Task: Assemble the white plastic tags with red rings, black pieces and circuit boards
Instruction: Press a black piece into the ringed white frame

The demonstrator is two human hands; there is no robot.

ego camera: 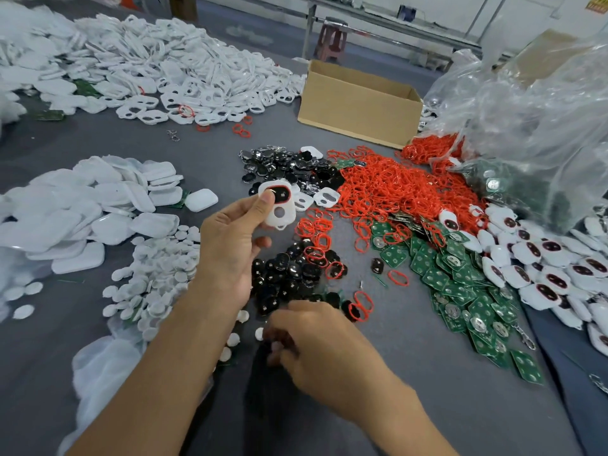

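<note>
While the left hand [230,245] hovers above the middle of the bench [411,373], it grips a white tag [279,213] between thumb and curled fingers, with the thumb pressing on the tag's upper left corner. A red ring [278,186] and a black piece [281,195] sit in the tag's upper opening, and a smaller round hole lies below them.

The right hand [322,343] is low, nearer the front edge. Its fingers curl down at the near rim of a pile of black pieces [289,271]. This hand is blurred, so I cannot tell whether it pinches anything.

A second pile [286,166] of black parts lies beyond the held tag. To its right a big heap of red rings [388,185] spreads towards the right side. Green circuit boards [460,281] run in a band from that heap towards the front right corner. Assembled tags [543,268] with dark centres lie along the right edge.

A cardboard box [358,103] stands open towards the far edge, beside a clear plastic bag [526,126] at the far right corner. A broad heap of unfilled white tags [164,67] covers the far left corner. Smooth white covers [82,209] are stacked along the left edge, with small white discs [158,274] just to their right.
</note>
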